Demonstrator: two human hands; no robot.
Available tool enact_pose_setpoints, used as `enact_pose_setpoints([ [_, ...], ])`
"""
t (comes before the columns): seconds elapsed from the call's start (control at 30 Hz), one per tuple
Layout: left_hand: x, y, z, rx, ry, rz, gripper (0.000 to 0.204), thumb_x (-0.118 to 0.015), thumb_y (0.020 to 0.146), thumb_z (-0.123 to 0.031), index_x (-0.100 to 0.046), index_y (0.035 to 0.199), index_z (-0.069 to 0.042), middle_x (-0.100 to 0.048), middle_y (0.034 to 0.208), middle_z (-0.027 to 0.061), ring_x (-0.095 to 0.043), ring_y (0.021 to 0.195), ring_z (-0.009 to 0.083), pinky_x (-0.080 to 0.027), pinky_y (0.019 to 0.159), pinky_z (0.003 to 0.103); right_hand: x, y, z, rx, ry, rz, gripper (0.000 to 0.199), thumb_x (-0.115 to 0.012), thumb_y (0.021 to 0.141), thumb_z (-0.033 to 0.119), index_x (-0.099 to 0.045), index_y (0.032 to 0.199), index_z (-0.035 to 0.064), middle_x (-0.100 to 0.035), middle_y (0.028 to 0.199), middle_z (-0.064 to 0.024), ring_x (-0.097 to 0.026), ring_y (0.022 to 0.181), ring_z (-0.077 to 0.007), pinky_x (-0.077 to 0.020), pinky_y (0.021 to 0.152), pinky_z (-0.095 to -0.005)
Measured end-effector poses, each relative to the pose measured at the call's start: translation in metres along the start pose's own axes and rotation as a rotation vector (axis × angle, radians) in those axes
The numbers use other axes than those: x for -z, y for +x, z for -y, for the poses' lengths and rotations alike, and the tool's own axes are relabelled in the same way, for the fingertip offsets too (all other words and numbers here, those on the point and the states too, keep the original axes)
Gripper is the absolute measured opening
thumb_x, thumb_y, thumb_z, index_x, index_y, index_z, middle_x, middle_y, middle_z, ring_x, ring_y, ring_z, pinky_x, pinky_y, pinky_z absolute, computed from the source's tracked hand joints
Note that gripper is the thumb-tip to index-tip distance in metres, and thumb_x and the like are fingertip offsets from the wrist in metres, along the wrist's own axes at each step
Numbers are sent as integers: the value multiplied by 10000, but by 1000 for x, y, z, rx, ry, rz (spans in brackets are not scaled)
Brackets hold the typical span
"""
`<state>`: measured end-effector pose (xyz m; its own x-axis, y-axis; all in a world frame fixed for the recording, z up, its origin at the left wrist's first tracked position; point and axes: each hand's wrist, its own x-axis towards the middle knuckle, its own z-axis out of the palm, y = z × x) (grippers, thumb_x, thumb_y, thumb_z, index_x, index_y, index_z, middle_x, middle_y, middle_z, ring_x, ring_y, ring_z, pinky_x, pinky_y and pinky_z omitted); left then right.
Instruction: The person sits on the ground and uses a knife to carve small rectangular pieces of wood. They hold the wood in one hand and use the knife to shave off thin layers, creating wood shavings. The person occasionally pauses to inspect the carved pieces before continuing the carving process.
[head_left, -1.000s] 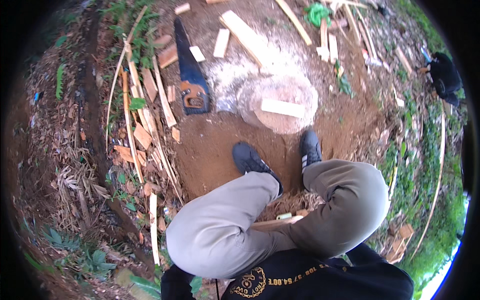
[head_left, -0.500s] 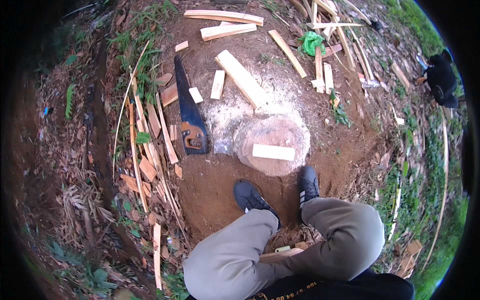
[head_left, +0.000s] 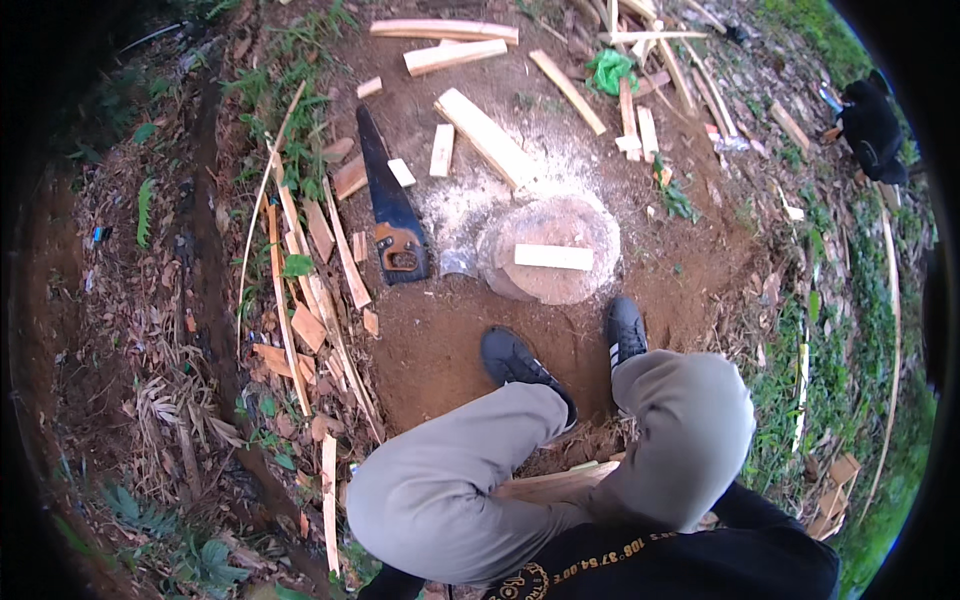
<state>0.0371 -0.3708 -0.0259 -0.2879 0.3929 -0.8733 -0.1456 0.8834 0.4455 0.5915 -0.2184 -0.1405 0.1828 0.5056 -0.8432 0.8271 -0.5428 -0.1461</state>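
Note:
Neither of my hands shows; only dark sleeves appear, the left sleeve (head_left: 392, 582) at the lower edge and the right sleeve (head_left: 752, 506) beside my right knee. In front of my shoes stands a round wood stump (head_left: 550, 287), with a short pale wood block (head_left: 553, 257) lying across its top. Left of the stump a handsaw (head_left: 388, 190) rests on the ground, its brown wooden handle toward me. A longer pale plank (head_left: 487, 138) lies just beyond the stump. Two small offcuts are near the saw blade, one of them a pale block (head_left: 441, 150).
Pale sawdust (head_left: 455, 205) covers soil around the stump. Long wood strips (head_left: 345, 245) lie to the left, and more sticks pile at the far right near a green plastic bag (head_left: 610, 72). A person in dark clothes (head_left: 872, 130) is at the right edge. Beneath my legs lies a board (head_left: 550, 484).
The view has tilted, so the stump, saw and planks sit higher in the picture. More of my dark shirt and sleeves shows. The block stays on the stump.

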Motion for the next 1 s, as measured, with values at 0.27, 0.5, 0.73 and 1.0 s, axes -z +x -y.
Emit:
enact_pose_setpoints([
  [0.27, 13, 0, -122, -562, 120, -232, 560, -618, 902, -549, -637, 733, -15, -619, 597, 34, -495, 487, 156, -456, 519, 362, 162, -6, 183, 615, 168, -544, 334, -721, 835, 206, -508, 612, 76, -529, 541, -21, -511, 521, -86, -434, 487, -325],
  [0.5, -31, -27, -255, -977, 338, -264, 438, -643, 917, -450, -640, 830, -20, -600, 654, 57, -539, 609, 121, -417, 561, 313, 240, -160, 393, 1229, 204, -313, 356, -737, 868, 263, -569, 672, 18, -633, 613, -43, -596, 538, -90, -463, 497, -270],
  [0.73, -67, 4, -237, -714, 72, 471, 428, -527, 992, -454, -620, 1110, -53, -637, 912, 59, -630, 819, 151, -481, 729, 288, 181, -105, 451, 1124, -849, -402, 453, -821, 666, 435, -663, 811, 36, -667, 764, -172, -674, 781, -342, -540, 757, -426],
  [1.0, -48, 19, -201, -593, -167, 327, 449, -507, 1002, -455, -621, 1093, -31, -639, 908, 69, -634, 783, 144, -506, 694, 290, 63, -14, 439, 1174, 95, -735, 389, -852, 549, 231, -524, 685, 72, -589, 652, -86, -606, 633, -271, -508, 646, -390],
])
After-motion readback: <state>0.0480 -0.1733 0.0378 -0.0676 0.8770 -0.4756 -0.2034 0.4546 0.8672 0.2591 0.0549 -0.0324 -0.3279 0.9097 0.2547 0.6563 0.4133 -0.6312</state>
